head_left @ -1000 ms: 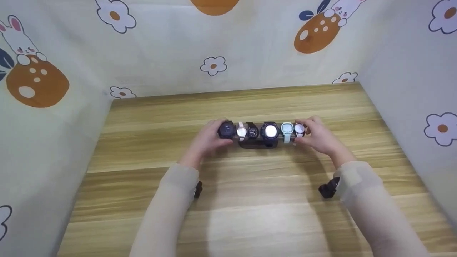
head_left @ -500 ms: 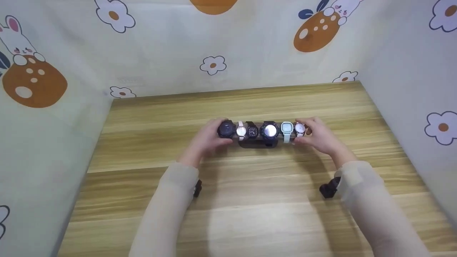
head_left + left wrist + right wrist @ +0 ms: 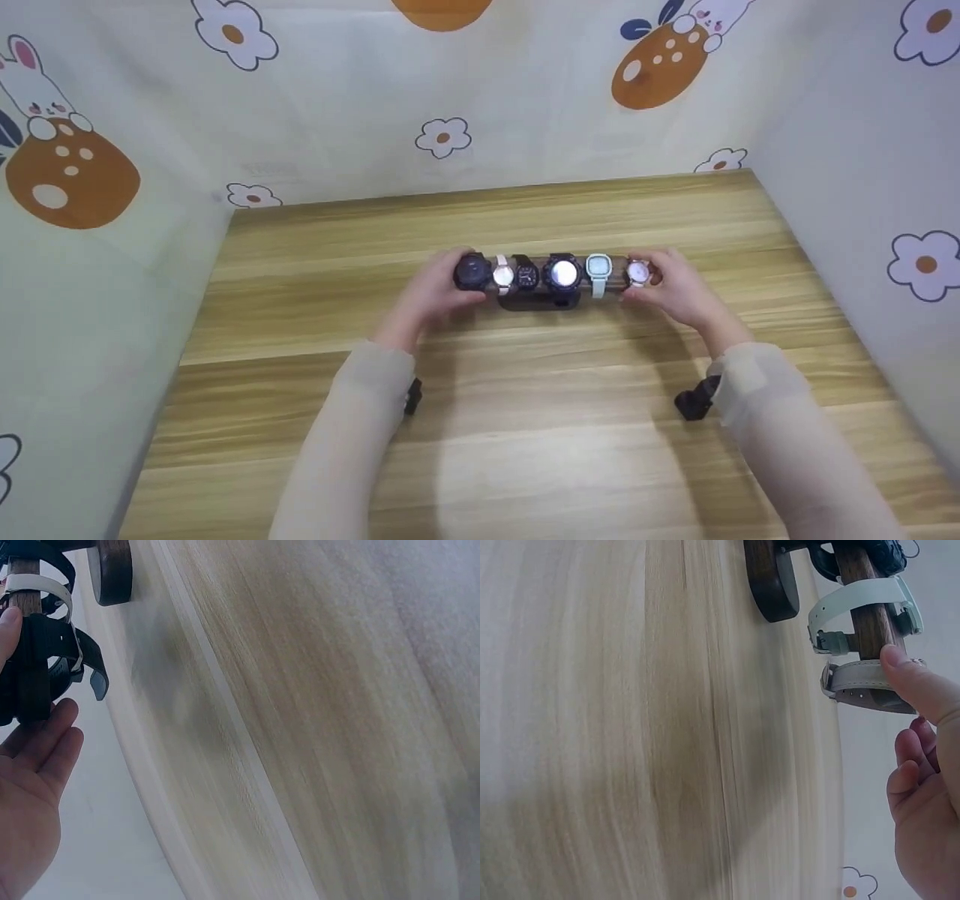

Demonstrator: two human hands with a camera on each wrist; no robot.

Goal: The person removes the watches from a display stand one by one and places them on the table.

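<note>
The left sleeve (image 3: 337,427) is reaching forward from the lower edge, with a small black device (image 3: 412,397) sitting on the inner side of that wrist. Ahead of it, the left grip (image 3: 436,291) is closing thumb and fingers about a black watch (image 3: 472,271) at the left end of a dark wooden stand (image 3: 871,630); in the left wrist view, the loose tip of a black strap is hanging near its fingertips. Just right of this grip, a pale-strap watch (image 3: 503,276) is circling the stand's bar, then a small black watch (image 3: 527,277), and midway between the grips a large black watch (image 3: 562,274) is showing a bright, glaring face. The stand's base is showing below these middle watches. Nearer the right grip, a mint watch (image 3: 598,267) is hanging round the bar, and past it a short stretch of bare wood is showing. The right grip (image 3: 679,291) is pinching the white watch (image 3: 637,272) at the right end, thumb pressing on its band; how far the bar is reaching inside that band, I cannot tell. Behind this grip, the right sleeve (image 3: 795,427) is bearing another black device (image 3: 694,401). The wood-grain bench (image 3: 540,420) is spreading beneath both grips.
</note>
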